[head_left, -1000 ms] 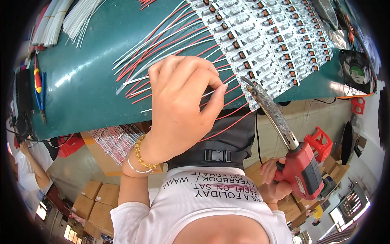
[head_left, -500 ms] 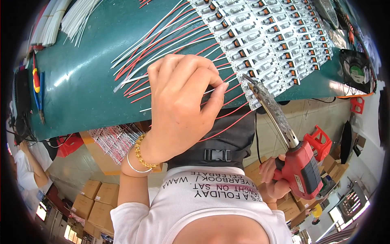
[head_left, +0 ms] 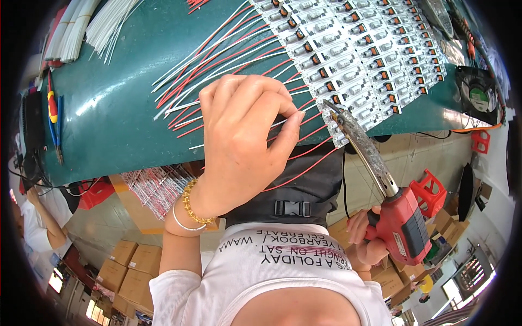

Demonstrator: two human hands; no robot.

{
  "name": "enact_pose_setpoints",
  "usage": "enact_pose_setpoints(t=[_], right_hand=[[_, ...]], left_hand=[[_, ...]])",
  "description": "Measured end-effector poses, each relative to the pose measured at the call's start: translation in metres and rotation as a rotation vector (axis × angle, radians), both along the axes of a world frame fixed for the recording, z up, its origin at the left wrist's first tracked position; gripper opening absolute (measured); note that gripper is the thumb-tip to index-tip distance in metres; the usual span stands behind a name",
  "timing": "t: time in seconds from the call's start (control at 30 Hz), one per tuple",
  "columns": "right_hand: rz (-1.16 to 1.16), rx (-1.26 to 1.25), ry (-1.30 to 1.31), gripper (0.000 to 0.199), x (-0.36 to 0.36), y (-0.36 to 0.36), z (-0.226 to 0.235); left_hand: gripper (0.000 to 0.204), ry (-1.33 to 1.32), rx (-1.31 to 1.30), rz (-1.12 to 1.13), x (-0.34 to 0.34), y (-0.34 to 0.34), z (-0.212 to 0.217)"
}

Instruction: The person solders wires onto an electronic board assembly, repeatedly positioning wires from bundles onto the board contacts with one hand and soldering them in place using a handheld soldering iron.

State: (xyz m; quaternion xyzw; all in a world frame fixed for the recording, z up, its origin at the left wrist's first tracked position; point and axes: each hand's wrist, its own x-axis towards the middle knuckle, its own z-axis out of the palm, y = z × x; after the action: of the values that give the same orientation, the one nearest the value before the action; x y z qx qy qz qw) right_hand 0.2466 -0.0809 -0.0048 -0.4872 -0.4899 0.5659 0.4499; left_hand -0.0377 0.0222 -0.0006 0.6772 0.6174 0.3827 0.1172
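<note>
My left hand [head_left: 247, 122] is pinched shut on a white wire [head_left: 311, 107], whose far end meets the edge of a panel of small white circuit boards [head_left: 348, 65]. In my right hand [head_left: 363, 238] is a red soldering gun [head_left: 403, 225]. Its metal barrel [head_left: 364, 146] points up and left, and the dark tip [head_left: 329, 105] lies at the board edge near that wire's end. Whether tip and wire touch I cannot tell. Red wires [head_left: 304, 171] and white ones run from the panel's left edge, some passing under my left hand.
Bundles of white wire [head_left: 73, 32] lie at the far left of the green table [head_left: 119, 125], near a red-yellow screwdriver [head_left: 52, 106] and blue-handled tweezers or pliers [head_left: 58, 130]. A black fan [head_left: 477, 96] stands at the right. Red stools [head_left: 428, 190] and cardboard boxes [head_left: 136, 277] are below.
Almost nothing differs. Both hands keep their places, the soldering tip stays at the board edge, and the whole view has shifted very slightly.
</note>
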Motion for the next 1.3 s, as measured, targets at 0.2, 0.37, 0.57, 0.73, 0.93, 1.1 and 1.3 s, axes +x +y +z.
enact_pose_setpoints(t=[0.2,0.37,0.57,0.73,0.93,1.1,1.3], right_hand=[[-0.062,-0.018,-0.025,0.081,-0.009,0.001,0.019],[0.01,0.078,0.118,0.08,-0.048,0.041,0.015],[-0.071,0.203,0.17,0.067,-0.037,0.052,0.016],[-0.025,0.158,0.228,0.064,-0.032,0.054,0.011],[-0.065,0.172,0.209,0.061,-0.031,0.044,0.01],[-0.121,0.114,0.204,0.059,-0.035,0.041,0.017],[-0.073,0.147,0.196,0.059,-0.035,0.044,0.012]], left_hand=[[0.014,0.021,-0.003,0.006,-0.004,0.001,0.009],[0.017,-0.021,0.0,-0.024,-0.002,-0.002,0.008],[0.016,0.332,0.053,0.138,-0.064,0.005,0.042],[0.022,0.646,0.109,0.36,-0.17,0.063,0.025],[0.011,0.793,0.015,0.397,-0.2,0.096,0.005],[0.007,0.72,0.025,0.329,-0.207,0.093,0.013],[0.007,0.585,-0.075,0.389,-0.205,0.087,0.041]])
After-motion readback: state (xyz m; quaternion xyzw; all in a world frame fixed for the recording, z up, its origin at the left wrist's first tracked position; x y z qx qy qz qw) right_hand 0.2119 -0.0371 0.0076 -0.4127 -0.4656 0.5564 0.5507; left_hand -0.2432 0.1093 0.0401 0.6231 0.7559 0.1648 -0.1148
